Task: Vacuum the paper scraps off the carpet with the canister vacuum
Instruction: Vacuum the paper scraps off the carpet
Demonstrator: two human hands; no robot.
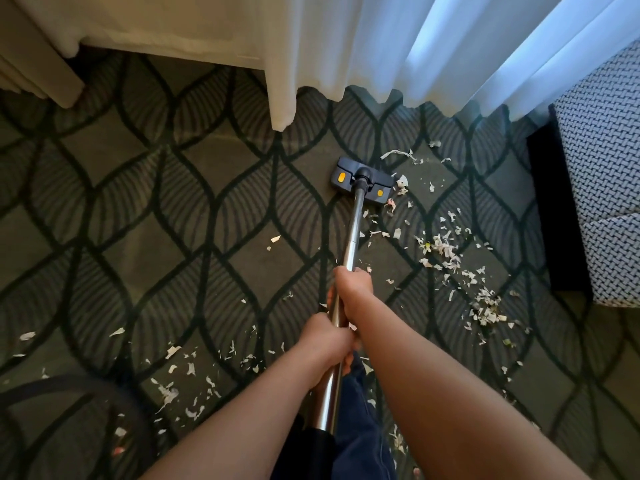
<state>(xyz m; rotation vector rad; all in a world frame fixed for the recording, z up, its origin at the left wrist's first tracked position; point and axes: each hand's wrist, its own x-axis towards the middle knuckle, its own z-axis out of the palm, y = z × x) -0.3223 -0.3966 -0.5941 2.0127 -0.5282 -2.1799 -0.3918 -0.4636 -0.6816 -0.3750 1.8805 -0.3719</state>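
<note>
Paper scraps (446, 251) lie thick on the carpet (138, 202) to the right of your floor head (363, 180) and again at lower left. Your right hand (353, 285) grips the metal wand (355, 220) ahead of your left hand (325, 336), with the fingers (330, 297) of both curled round it. The head sits just short of the white curtain (450, 46) hem. A woven-pattern seat (606, 168) bounds the right side, and open carpet lies to the left.

We see a dark carpet (138, 220) patterned with interlocking leaf outlines. Along its far edge we note a cream drape (207, 29) beside a sheer curtain (467, 46) lit blue-white by daylight. At right stands a seat (606, 168) upholstered in black-and-white basketweave fabric.
</note>
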